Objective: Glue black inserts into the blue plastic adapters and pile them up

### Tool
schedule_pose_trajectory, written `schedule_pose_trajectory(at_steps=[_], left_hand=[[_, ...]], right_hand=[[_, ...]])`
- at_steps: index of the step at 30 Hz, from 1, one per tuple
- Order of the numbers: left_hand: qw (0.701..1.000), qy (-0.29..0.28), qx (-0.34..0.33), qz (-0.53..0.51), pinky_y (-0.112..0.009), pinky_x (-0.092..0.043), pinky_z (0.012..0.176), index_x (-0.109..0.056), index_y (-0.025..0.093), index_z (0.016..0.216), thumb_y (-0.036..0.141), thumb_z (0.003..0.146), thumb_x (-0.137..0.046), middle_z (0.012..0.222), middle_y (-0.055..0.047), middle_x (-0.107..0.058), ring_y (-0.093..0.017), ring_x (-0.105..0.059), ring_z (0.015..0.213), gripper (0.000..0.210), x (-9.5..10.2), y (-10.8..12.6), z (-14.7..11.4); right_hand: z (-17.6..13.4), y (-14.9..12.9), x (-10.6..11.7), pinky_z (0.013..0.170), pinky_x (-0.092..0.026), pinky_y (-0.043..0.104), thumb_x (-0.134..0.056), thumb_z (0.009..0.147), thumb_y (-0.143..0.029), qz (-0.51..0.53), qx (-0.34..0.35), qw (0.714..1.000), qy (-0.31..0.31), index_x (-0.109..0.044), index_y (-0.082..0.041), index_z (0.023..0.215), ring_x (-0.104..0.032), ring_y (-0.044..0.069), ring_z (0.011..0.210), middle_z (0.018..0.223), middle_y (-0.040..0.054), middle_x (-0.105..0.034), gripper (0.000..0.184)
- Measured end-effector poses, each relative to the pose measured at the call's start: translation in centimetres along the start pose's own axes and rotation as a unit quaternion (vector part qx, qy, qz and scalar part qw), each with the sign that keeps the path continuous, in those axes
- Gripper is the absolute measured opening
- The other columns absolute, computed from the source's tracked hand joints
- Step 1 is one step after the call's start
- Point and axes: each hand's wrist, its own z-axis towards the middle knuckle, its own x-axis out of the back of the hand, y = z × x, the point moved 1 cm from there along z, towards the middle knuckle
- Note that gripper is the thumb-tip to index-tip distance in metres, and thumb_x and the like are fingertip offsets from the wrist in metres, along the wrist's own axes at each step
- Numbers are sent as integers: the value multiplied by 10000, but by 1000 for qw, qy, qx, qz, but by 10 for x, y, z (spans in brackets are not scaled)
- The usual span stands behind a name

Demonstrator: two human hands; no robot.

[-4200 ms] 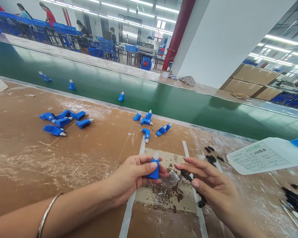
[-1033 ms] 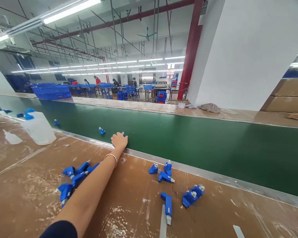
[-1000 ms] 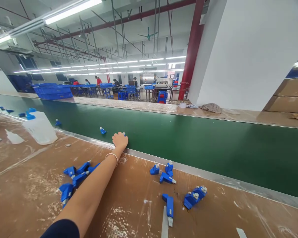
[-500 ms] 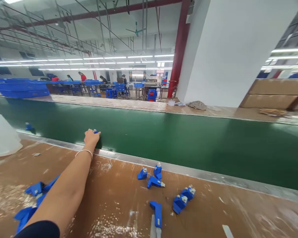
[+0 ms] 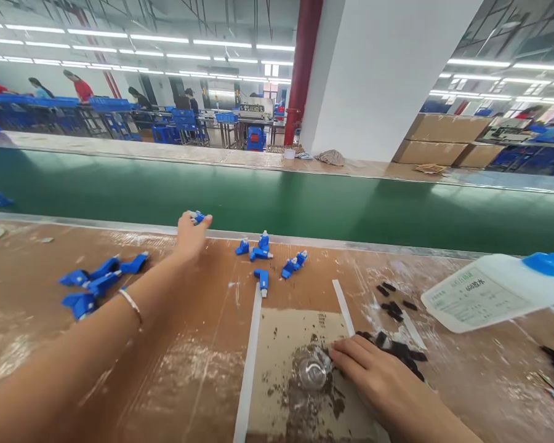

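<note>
My left hand (image 5: 192,239) is closed around a small blue plastic part with a pale tip (image 5: 197,216), above the near edge of the green belt. My right hand (image 5: 373,375) lies low on the table, its fingers pressed together beside a transparent round dish (image 5: 312,373). Whatever its fingertips hold is too hidden to name. The dish sits on a stained tan sheet (image 5: 268,332) edged with white tape. Several similar blue parts (image 5: 261,253) lie between the hands, one of them (image 5: 262,282) near the tape. More blue parts (image 5: 102,283) form a group left of my left forearm.
The green belt (image 5: 240,191) runs across behind the brown table (image 5: 175,375), carrying a blue part (image 5: 0,198) at far left. Black pieces (image 5: 397,351) lie right of my right hand. A white bottle with a blue cap (image 5: 493,292) rests on its side. People work in the background.
The view has swung right and down, bringing my right hand, the dish and the bottle into sight. My left hand has drawn back from over the belt with the blue part.
</note>
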Motion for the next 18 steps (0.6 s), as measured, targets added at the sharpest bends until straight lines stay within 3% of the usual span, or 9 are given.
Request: schedule_pose_trajectory(at_steps=[5, 8, 12, 18], left_hand=[[981, -166, -98, -28, -350, -476, 897, -566, 202, 868, 240, 852, -611, 918, -16, -615, -192, -585, 910, 60, 14, 17, -130], [951, -251, -178, -28, -390, -425, 1013, -593, 219, 855, 164, 794, -661, 1077, -40, -613, -231, -550, 1086, 106, 19, 19, -175], [912, -302, -279, 16, -484, -412, 1037, -577, 217, 951, 164, 858, -591, 1198, -94, -560, -284, -497, 1177, 107, 21, 19, -188], [917, -256, -302, 44, -566, -337, 1093, -604, 228, 965, 239, 879, -618, 1378, -106, -404, -331, -335, 1333, 88, 28, 16, -189]], right_hand=[[-9, -8, -1, 643, -625, 352, -462, 814, 70, -35, 40, 998, -17, -714, -107, 890, -692, 241, 754, 867, 134, -728, 317], [-16, -10, 0, 691, -628, 324, -419, 778, 95, -43, 39, 998, -36, -705, -80, 1032, -698, 236, 873, 1026, 163, -725, 420], [-22, -13, 3, 695, -624, 315, -421, 751, 102, -41, 23, 997, -64, -684, -52, 1132, -692, 250, 936, 1081, 185, -712, 488], [-11, -11, 16, 724, -591, 293, -496, 782, 88, 30, -13, 992, -121, -703, -157, 1004, -683, 197, 872, 993, 92, -717, 390]])
